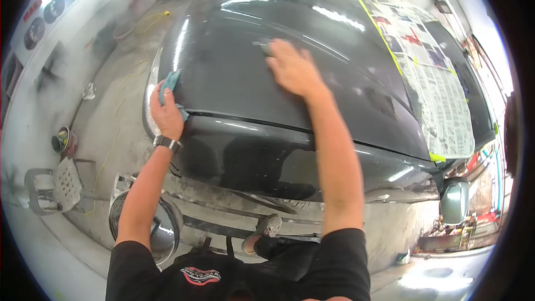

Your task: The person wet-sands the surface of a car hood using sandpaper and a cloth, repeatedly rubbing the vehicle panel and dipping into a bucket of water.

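A dark grey car hood (pixel 234 56) spreads out in front of me, glossy in places and duller where my right hand works. My left hand (pixel 166 114) is closed around a blue-green cloth (pixel 170 86) at the hood's front corner, just above the seam with the black fender (pixel 239 156). My right hand (pixel 292 69) lies over the middle of the hood, slightly blurred, fingers pressed together. A small greyish edge shows at its fingertips; what it is, I cannot make out.
Newspaper (pixel 426 72) edged with yellow-green tape covers the windshield. A side mirror (pixel 455 200) juts out at the right. Below my left arm stands a round bucket (pixel 177 226). A white chair (pixel 67 181) and a yellow cord (pixel 115 134) are at the left.
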Motion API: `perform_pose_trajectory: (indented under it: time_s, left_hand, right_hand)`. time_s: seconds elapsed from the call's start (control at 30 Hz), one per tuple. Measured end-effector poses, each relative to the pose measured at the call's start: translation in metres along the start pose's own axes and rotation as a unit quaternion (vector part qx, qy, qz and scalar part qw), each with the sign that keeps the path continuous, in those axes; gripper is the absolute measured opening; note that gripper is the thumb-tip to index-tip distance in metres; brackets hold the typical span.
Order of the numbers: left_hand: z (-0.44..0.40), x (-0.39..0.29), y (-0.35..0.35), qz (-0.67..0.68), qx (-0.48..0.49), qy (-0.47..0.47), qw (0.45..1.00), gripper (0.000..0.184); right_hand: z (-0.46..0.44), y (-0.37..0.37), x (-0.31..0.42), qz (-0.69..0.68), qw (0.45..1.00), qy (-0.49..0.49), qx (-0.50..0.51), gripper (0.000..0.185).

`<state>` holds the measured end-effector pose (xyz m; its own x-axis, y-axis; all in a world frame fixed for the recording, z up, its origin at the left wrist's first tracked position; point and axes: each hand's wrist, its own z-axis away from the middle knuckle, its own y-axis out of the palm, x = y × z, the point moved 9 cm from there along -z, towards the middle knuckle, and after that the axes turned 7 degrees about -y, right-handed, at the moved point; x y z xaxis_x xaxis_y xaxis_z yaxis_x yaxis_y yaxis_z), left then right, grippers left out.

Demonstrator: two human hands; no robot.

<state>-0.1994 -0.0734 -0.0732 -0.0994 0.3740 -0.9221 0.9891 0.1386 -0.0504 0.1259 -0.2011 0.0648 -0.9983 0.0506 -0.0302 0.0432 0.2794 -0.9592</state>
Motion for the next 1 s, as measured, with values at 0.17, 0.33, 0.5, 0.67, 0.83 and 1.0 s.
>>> perform_pose_trajectory:
  time_s: [0.17,0.33,0.5,0.67,0.83,1.0]
  left_hand:
    - [0.005,-0.006,-0.002,0.01,-0.008,0.001,1.0,0.032]
    - [0.005,-0.016,-0.005,0.027,-0.006,-0.013,1.0,0.037]
    - [0.007,-0.019,-0.006,0.006,-0.013,-0.009,1.0,0.037]
    - [0.006,-0.02,-0.004,0.01,0.0,-0.02,1.0,0.038]
    - [0.006,-0.019,-0.006,0.007,-0.009,0.007,1.0,0.036]
    - [0.006,-0.024,-0.008,-0.016,-0.033,0.023,0.999,0.03]
  right_hand:
    - [0.156,-0.062,-0.133,0.048,0.982,0.18,-0.026,0.055]
    - [0.069,-0.027,-0.103,0.045,0.987,0.152,-0.025,0.055]
    - [-0.092,0.041,0.009,0.01,0.999,0.02,0.031,0.055]
    - [0.053,-0.026,-0.102,0.015,0.994,0.107,0.03,0.057]
    - [0.111,-0.042,-0.113,0.067,0.97,0.232,0.031,0.059]
    - [-0.073,0.032,-0.008,0.061,0.985,0.141,0.074,0.065]
